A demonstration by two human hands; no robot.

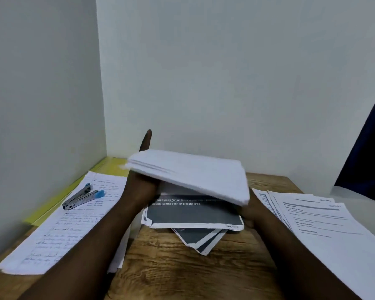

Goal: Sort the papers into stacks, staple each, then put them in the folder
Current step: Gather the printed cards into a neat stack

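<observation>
two hands on one white stack right now, and it's up off the table, tilted, low end toward my right, blurred. my left hand sits under and against its left end, one digit standing straight up behind the paper. the rest of those fingers are hidden by the sheets, so i cannot tell if they curl round it. my right hand is tucked beneath the lower right corner, mostly covered, and i can't tell its grip either. between them they carry the stack.

directly below it, a loose pile of dark printed sheets lies on the wooden table, some fanned out crooked toward me, white text showing on the top one.

off to my left, handwritten pages are spread flat, partly under my left forearm. on top of them lies a metal stapler with blue ends, lying slantwise. under and beyond those pages, a yellow-green folder runs along the left wall.

off to my right, typed forms lie fanned over each other, reaching past the table edge. past them, dark blue cloth hangs at the frame's right side. pale walls meet in the corner behind it all.
</observation>
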